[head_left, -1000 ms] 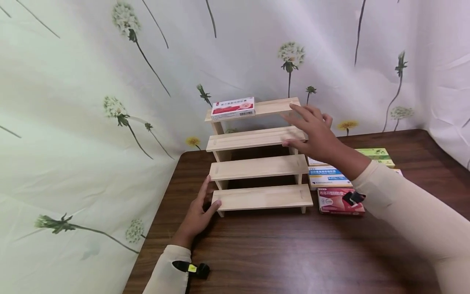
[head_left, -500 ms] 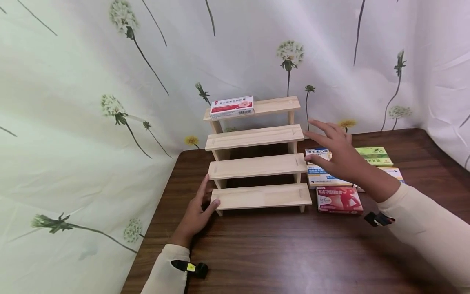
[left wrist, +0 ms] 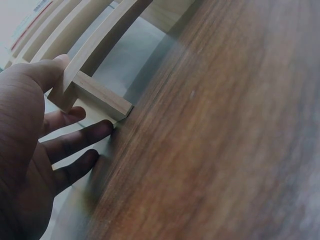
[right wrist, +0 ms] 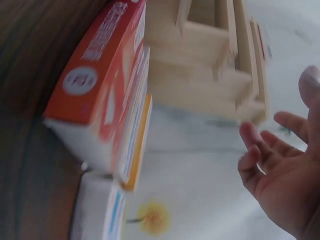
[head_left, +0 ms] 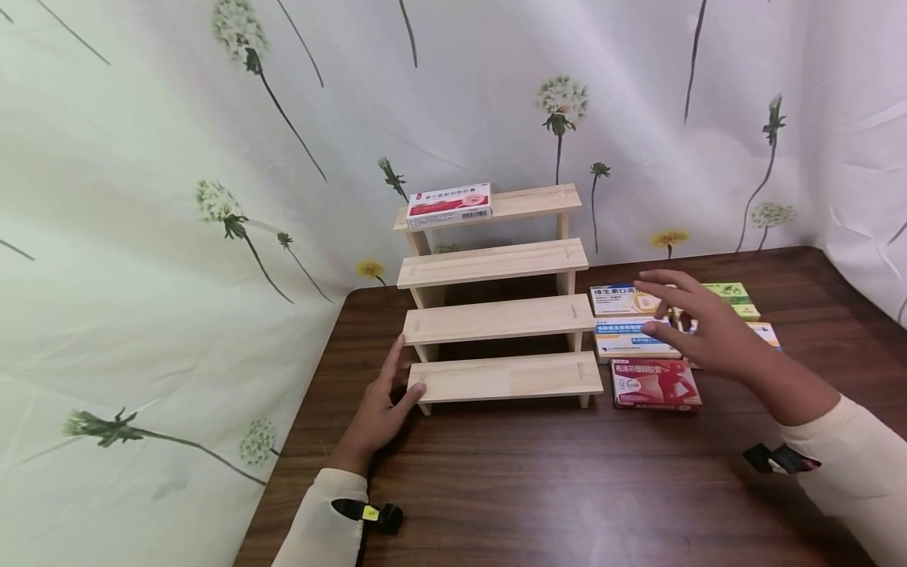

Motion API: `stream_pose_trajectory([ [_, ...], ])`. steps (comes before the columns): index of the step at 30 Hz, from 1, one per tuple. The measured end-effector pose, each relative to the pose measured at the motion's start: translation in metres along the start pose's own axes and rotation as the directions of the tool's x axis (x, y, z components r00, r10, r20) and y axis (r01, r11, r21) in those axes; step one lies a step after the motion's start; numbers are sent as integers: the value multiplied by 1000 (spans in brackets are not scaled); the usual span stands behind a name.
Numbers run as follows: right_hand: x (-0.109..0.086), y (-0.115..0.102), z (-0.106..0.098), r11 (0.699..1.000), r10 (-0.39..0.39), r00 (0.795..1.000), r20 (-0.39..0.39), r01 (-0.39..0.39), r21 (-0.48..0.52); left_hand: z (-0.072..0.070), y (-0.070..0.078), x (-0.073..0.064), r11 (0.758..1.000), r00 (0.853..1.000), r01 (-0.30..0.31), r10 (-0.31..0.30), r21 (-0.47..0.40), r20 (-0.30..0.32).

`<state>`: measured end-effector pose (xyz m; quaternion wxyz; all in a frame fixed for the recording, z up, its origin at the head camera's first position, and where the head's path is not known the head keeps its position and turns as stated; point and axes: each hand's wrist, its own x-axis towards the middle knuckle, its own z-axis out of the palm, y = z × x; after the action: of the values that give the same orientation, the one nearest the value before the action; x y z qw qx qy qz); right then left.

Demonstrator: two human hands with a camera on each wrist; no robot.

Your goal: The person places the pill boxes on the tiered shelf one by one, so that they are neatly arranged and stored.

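Fingers (head_left: 670, 296) on the right hand (head_left: 712, 329) are hovering wide, empty, near the vitamin D drops box (head_left: 613, 298) beside the four-tier wooden stand (head_left: 499, 321), left hand (head_left: 378, 417) loosely touching the stand. I'd be pinching box edges gently, tbh.

A red-and-white cardboard box (right wrist: 92, 75) lies on the dark brown wood-grain table (right wrist: 30, 150), near a stepped pale wooden rack (right wrist: 200, 65). A blurred white-and-red box (right wrist: 264, 39) sits by the rack's top board's far end. The right hand (right wrist: 289, 180), fingers loosely bent, hovers before white cloth (right wrist: 195, 190).
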<state>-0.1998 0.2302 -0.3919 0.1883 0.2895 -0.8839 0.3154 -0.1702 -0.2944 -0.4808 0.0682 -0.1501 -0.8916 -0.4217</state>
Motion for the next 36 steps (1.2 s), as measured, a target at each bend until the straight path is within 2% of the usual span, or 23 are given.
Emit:
stream_pose_trajectory([
  [4, -20, 15, -14, 994, 112, 994, 20, -112, 14, 3, -1, 1, 1000, 1000, -20, 20, -6, 7],
  [7, -32, 24, -21, 985, 168, 984, 51, -170, 43, 4, -1, 1, 1000, 1000, -18, 18, -9, 7],
  [13, -45, 30, -23, 967, 225, 963, 150, -240, 91, 1, 1, 0, 1000, 1000, 2, -2, -17, -4],
  [22, -67, 40, -11, 958, 166, 956, 243, -215, 189, 3, 1, 1, 1000, 1000, 3, -3, -10, 5],
  [30, -79, 46, -12, 932, 235, 920, 314, -305, 195, 3, 0, 3, 999, 1000, -19, 20, -29, 10],
  [36, -82, 52, -8, 949, 187, 929, 320, -255, 184, 1, 0, 1, 1000, 1000, -1, 1, -28, -1],
])
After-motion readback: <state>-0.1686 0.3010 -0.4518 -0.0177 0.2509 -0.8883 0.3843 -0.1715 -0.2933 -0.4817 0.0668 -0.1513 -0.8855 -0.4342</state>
